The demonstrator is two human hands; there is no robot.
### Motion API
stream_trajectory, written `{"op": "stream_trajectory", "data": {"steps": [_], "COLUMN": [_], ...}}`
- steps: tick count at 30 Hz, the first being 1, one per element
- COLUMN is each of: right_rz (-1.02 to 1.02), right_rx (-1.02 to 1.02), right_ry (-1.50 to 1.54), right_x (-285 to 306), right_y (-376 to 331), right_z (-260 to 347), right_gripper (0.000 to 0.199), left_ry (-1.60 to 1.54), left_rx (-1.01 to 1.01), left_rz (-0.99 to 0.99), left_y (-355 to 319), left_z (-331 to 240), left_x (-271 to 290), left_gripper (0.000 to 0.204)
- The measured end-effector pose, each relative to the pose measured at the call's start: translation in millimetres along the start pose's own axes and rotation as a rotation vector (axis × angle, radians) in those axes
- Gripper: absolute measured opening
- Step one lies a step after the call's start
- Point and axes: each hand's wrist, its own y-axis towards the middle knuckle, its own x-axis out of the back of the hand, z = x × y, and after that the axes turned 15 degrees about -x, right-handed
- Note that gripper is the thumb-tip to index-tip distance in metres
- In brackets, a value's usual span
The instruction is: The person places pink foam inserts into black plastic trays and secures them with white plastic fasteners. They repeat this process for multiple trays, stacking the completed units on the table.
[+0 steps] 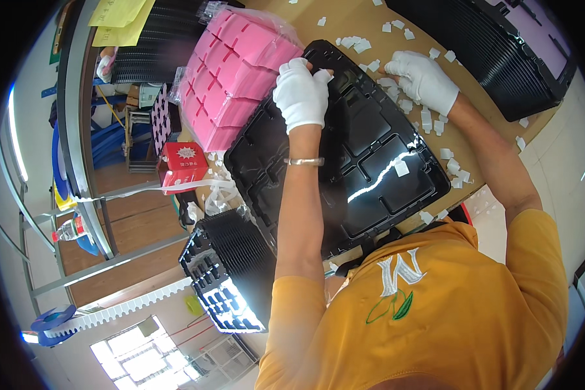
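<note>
Our white-gloved left hand (300, 94) in a closed grip on the glossy black moulded plastic tray (370, 156), far edge, our gloved right hand (422, 79) beyond it, fingers curled among small white foam pieces (406, 104) on the brown worktop (344, 19), grip unclear

white gloves (301, 94) | thin wrist bangle, perhaps metal (304, 162) | mustard-yellow short-sleeved shirt (429, 318)

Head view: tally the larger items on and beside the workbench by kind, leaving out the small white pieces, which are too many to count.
Gloved hands: 2 (left hand, right hand)
Open black tray: 1
Stacks of black trays: 3 ()
Pink foam stack: 1
Red box: 1
Total: 8
</note>
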Motion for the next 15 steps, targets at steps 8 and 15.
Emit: {"op": "stream_trajectory", "data": {"steps": [8, 15], "right_rz": [-0.039, 0.001], "right_rx": [0.046, -0.001], "right_ry": [0.061, 0.06], "right_x": [-0.5, -4.7], "right_y": [-2.2, -1.7], "right_z": [0.7, -0.4], "right_gripper": [0.024, 0.019], "left_ry": [-0.036, -0.098], "left_rx": [0.092, 0.118], "left_rz": [0.189, 0.21], "left_y": [15.5, 23.4], "left_z": [3.6, 12.7], "left_x": [16.5, 15.9], "left_gripper": [0.058, 0.052]}}
